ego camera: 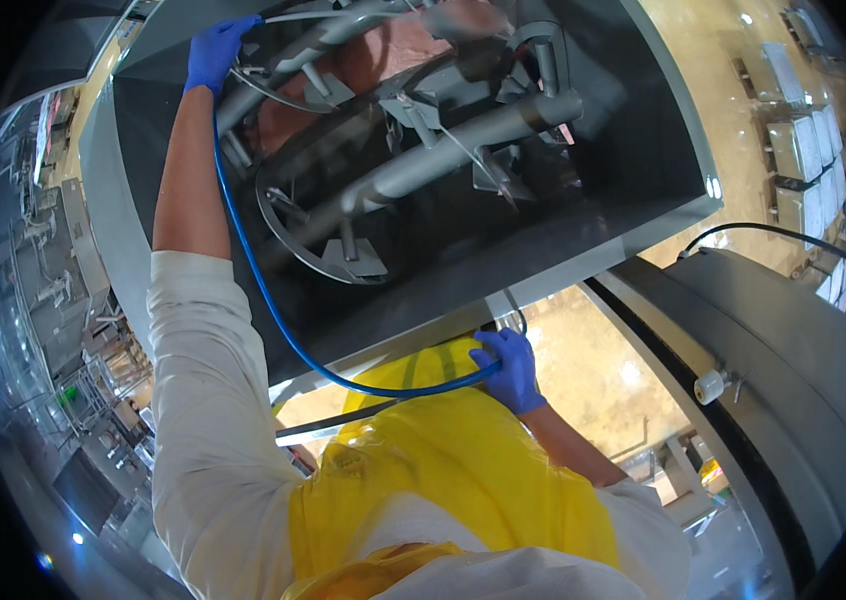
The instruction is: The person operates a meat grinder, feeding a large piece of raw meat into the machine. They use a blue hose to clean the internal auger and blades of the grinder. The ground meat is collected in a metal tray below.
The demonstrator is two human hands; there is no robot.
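Observation:
A large metal mixer tub (408, 307) with two paddle shafts (468, 146) lies open before me. Reddish material, perhaps meat, shows between and behind the shafts (385, 52). My left hand (216, 52), in a blue glove, is raised over the tub's far left part and grips the upper end of a blue hose (258, 285). A pale, thin spray or rod extends rightward from that hand; which one I cannot tell. The hose hangs in a loop across the tub to my right hand (513, 371), also blue-gloved, which holds it beside my yellow apron, below the near rim.
A big curved metal lid or housing (790, 337) with a black seal and a white knob (709, 387) stands at the right. A black cable (783, 229) arches above it. Wrapped stacks (798, 150) sit on the floor at far right; metal equipment (47, 255) lines the left.

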